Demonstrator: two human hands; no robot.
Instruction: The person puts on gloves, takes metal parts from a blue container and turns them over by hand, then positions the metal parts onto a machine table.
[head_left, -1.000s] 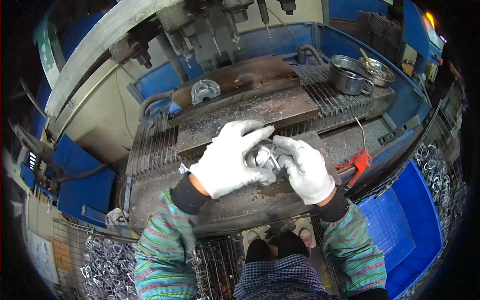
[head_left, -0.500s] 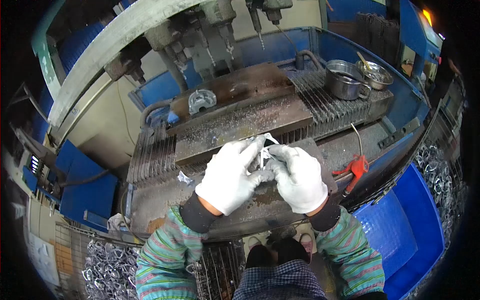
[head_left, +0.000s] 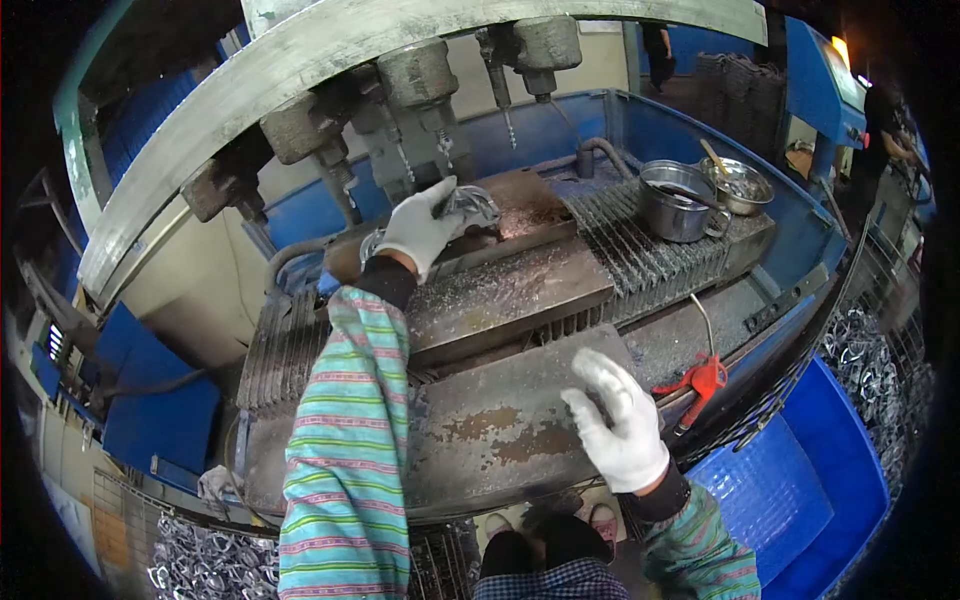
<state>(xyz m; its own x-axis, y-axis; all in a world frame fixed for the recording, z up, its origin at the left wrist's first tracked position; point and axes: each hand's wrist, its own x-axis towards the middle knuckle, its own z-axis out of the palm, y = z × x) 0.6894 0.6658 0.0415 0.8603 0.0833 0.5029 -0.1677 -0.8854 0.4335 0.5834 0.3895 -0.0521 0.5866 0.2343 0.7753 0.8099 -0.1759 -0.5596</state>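
My left hand (head_left: 422, 232), in a white glove, reaches over the machine bed below the drills. It grips a shiny curved metal casting (head_left: 472, 208), with the fingers partly hidden behind the casting. Left of the glove, the edge of a silver fixture piece (head_left: 370, 245) shows, mostly covered by the hand. My right hand (head_left: 620, 425), also gloved, hovers over the front metal plate (head_left: 480, 440), fingers apart and nothing in them. The drill heads (head_left: 418, 75) hang above the bed with bits pointing down.
A steel pot (head_left: 675, 210) and a metal bowl (head_left: 742, 188) stand on the ribbed bed at the right. Below them lies a red air gun (head_left: 700, 382). A blue bin (head_left: 850, 450) is at lower right; heaped metal parts (head_left: 215, 565) lie at lower left.
My hands were together over the front plate around a small metal part. The left has moved up and away to the bed; the right has drawn back, opened. The loose white scrap is gone from view.
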